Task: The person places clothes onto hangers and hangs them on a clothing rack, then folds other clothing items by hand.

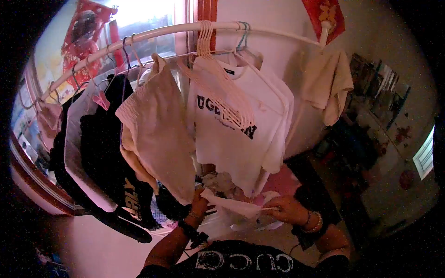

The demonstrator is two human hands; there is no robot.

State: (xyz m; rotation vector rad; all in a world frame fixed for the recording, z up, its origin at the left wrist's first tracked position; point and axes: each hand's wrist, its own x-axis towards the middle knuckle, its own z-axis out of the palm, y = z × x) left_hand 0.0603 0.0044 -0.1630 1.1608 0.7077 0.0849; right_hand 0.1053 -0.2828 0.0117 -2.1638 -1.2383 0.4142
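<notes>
Low in the view, a pale piece of cloth [236,206] is stretched between my two hands. My left hand [198,207] is closed on its left end, just below a pair of beige elastic-waist pants [160,125] hanging from the rail. At the cloth's right side, my right hand [288,211] has its fingers closed on the edge. A thin white strip sticks out by those fingers, too small to name. A white printed T-shirt [232,148] hangs just beyond the cloth, with several empty pink hangers [227,99] in front of it.
A curved white clothes rail [162,31] spans the view, with dark garments [104,139] on its left part. A beige towel [327,85] hangs at the rail's right end. Behind are a window [148,21] and a pink item [280,180].
</notes>
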